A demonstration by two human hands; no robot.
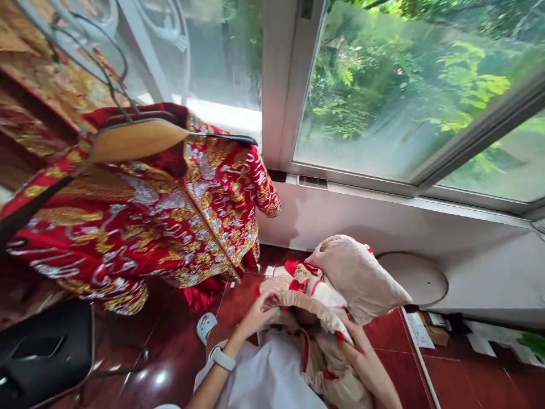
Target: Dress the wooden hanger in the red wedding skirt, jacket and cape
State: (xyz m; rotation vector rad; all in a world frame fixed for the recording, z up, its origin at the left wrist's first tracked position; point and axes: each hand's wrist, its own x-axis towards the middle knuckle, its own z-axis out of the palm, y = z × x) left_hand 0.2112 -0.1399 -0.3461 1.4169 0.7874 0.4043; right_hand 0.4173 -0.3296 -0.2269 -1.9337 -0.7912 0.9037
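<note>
In my lap lies a bundle of beige cloth with red trim, its near edge curved into a padded-looking band. My left hand is closed on the left end of that band. At the right end, my right hand grips the same cloth, fingers partly hidden by its folds. Just beyond the hands sits white, red and gold patterned fabric. A plump beige cushion rests behind it, to the right. Whether these pieces are joined, I cannot tell.
A red jacket with gold and silver embroidery hangs on a wooden hanger at left. Below it stands a black chair. A window runs above the low wall. Papers and a box lie on the right.
</note>
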